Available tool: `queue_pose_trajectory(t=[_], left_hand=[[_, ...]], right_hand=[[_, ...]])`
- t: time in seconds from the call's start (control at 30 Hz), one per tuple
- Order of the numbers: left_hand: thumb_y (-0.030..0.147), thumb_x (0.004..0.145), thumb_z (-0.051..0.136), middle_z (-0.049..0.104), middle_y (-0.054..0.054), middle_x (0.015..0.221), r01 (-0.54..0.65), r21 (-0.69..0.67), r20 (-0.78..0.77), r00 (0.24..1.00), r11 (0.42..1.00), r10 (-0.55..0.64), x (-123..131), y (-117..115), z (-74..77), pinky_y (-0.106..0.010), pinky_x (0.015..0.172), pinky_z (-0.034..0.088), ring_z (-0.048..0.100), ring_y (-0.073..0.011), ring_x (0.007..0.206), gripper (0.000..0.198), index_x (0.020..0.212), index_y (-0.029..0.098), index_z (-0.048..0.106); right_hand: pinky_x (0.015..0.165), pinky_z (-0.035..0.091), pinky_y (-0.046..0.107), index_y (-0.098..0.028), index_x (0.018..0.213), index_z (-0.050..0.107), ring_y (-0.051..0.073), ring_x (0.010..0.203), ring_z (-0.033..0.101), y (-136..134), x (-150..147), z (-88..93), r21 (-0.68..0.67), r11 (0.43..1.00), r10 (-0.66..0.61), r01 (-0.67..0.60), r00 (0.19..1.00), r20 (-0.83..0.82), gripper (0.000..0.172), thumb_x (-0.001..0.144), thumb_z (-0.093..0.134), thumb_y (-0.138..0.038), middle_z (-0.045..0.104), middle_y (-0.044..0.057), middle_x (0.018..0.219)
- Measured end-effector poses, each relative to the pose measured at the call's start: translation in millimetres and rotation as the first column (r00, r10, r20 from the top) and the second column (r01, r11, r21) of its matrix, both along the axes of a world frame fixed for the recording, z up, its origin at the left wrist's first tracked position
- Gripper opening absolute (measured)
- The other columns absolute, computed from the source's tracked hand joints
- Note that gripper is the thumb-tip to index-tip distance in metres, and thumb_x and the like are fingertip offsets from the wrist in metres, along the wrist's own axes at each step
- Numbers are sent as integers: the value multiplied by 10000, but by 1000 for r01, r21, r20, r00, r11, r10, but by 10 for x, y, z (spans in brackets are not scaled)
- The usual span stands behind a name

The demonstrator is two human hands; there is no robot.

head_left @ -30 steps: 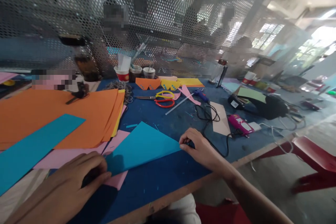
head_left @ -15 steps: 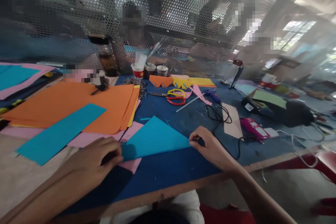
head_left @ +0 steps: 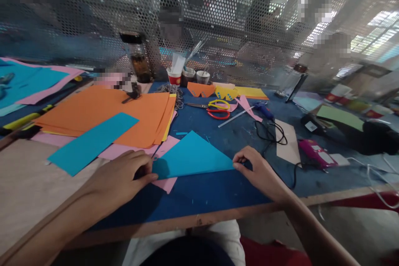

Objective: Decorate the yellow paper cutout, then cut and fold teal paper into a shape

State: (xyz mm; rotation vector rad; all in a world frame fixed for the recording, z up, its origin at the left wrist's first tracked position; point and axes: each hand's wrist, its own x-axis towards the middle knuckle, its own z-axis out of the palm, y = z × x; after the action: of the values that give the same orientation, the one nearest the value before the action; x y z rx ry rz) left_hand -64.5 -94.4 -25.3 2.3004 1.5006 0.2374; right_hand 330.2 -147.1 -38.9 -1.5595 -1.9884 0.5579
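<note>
A blue paper triangle (head_left: 193, 158), its long edge toward me, is stretched between my hands over the table. My left hand (head_left: 137, 168) pinches its left corner, and the fingers are curled. Its right corner sits between the thumb and fingers of my right hand (head_left: 249, 161). Pink paper (head_left: 168, 184) shows partly from under the triangle's left side. Left of it, a blue paper strip (head_left: 96, 141) lies across a stack of orange sheets (head_left: 149, 112). Beyond the triangle are scissors (head_left: 215, 108) with one yellow and one red handle.
Paper cups (head_left: 173, 76) and a jar (head_left: 140, 62) stand by the perforated metal screen (head_left: 212, 20). At right lie a blue glue gun (head_left: 264, 110) with a black cord, a beige sheet (head_left: 286, 143) and a magenta packet (head_left: 316, 152). The table's front edge (head_left: 199, 219) is close to me.
The view has shifted, so the table's things appear farther right and slightly higher. Both hands keep their hold on the blue paper triangle's corners.
</note>
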Motion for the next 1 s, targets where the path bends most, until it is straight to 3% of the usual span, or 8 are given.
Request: queue_pose_trajectory(t=[0.23, 0.57, 0.77, 1.0], left_hand=[[536, 898, 617, 620, -33, 804, 15, 23, 24, 1000, 1000, -16, -87, -18, -70, -362, 709, 404, 582, -260, 837, 352, 706, 246, 566], [399, 961, 570, 678, -33, 991, 20, -65, 69, 997, 998, -16, -177, -90, 41, -387, 880, 455, 591, -266, 1012, 190, 890, 240, 646], [431, 952, 580, 692, -29, 1065, 21, -156, 121, 993, 988, -2, -278, -41, -15, -360, 871, 477, 613, -260, 1017, 195, 965, 260, 674], [499, 924, 576, 705, -36, 1106, 12, -173, 154, 988, 985, 15, -378, 4, -100, -421, 923, 510, 641, -301, 1076, 246, 965, 297, 711]], right_hand=[[921, 497, 405, -244, 940, 649, 235, 986, 624, -5, -2, 11, -11, 1000, 2, -2, 1000, -3, 71, 990, 627, -198, 660, 46, 1008], [923, 494, 415, -244, 947, 645, 236, 983, 621, -9, -9, 19, -18, 1000, 2, -2, 1000, -8, 75, 987, 616, -188, 655, 49, 1002], [926, 493, 409, -241, 950, 648, 233, 989, 621, -12, -8, 37, -37, 999, 4, -4, 1000, -14, 75, 992, 611, -191, 655, 51, 1012], [929, 493, 389, -241, 1013, 664, 227, 1013, 623, -10, 47, 83, -49, 997, 57, -59, 997, -48, 113, 1005, 575, -171, 651, 55, 1045]])
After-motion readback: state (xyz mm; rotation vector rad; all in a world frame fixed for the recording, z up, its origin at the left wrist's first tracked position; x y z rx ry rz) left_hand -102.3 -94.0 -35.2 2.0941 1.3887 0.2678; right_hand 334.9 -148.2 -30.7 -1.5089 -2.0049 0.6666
